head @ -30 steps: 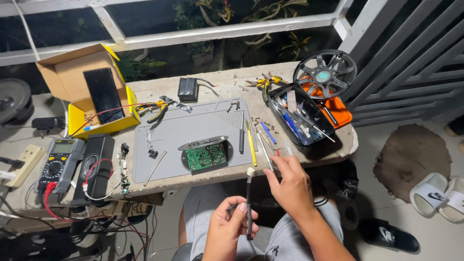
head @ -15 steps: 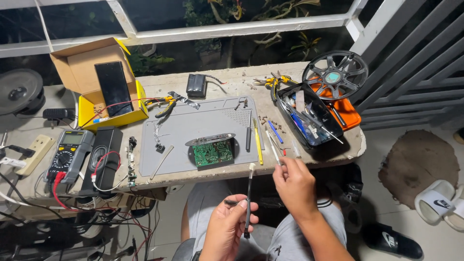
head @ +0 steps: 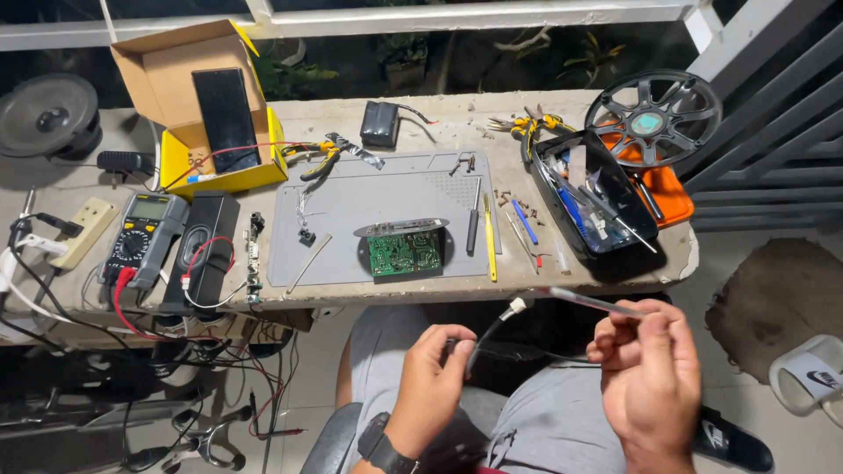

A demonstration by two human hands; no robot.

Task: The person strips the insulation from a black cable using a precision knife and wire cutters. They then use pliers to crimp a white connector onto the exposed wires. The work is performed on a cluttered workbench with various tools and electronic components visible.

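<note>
Far left on the desk [head: 421, 123]: 1 open cardboard box [head: 180, 83] with yellow sides, holding a dark phone-like slab [head: 226, 118] propped upright inside, with a red wire running across its front edge. Just beside it, lower down: a multimeter [head: 140, 241] with red leads, then a black oblong speaker [head: 206, 250]. In the middle: a grey work mat [head: 369, 202] carrying a green circuit board [head: 404, 252] in an oval frame, plus a black screwdriver [head: 474, 219] and a yellow-handled tool [head: 489, 241] near the right edge of the mat. Behind the mat: a small black battery pack [head: 380, 123]. Further right: 1 black tray [head: 593, 206] packed with screwdrivers, tweezers and small tools, sitting partly over an orange tray [head: 672, 193], with a round black speaker frame [head: 654, 118] resting on that.

Below the desk edge, over the lap: left hand [head: 430, 386], fingers closed around a black cable [head: 481, 347] ending in a white tip. Right hand [head: 650, 377], fingers pinching a thin clear rod [head: 584, 301] that points left, its tip just beside the cable's white end.
</note>
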